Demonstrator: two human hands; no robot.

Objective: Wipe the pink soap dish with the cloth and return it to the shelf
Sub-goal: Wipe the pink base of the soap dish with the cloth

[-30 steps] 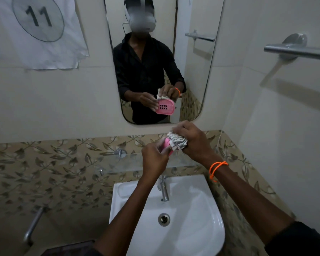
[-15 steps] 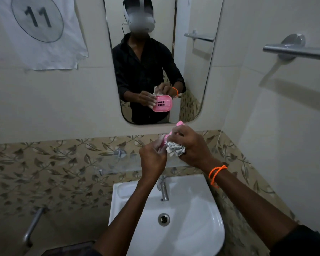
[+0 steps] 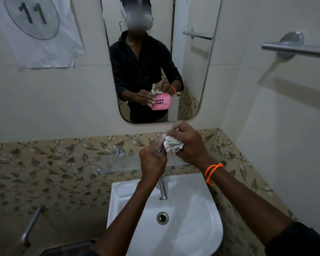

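Head view, direct: both hands are working above the glass shelf [image 3: 118,161] and the white sink [image 3: 192,228]. The left hand [image 3: 152,161] is closing its fingers around the pink soap dish [image 3: 161,144]; only a sliver of pink is showing between the two hands, the rest being hidden by fingers. The right hand [image 3: 189,145], with an orange wristband [image 3: 211,172], is bunching the white cloth [image 3: 173,144] and pressing it against the dish. The tap [image 3: 163,189] is standing below the hands at the sink's far edge.

Head view, mirror [image 3: 192,80]: the reflection is showing the dish's slotted underside facing the glass, held by its end, cloth touching its top rim.

Surroundings: a paper sheet marked 11 [image 3: 35,30] is hanging far left; a towel bar [image 3: 294,49] is projecting at far right; a metal handle [image 3: 30,226] is sitting near left.
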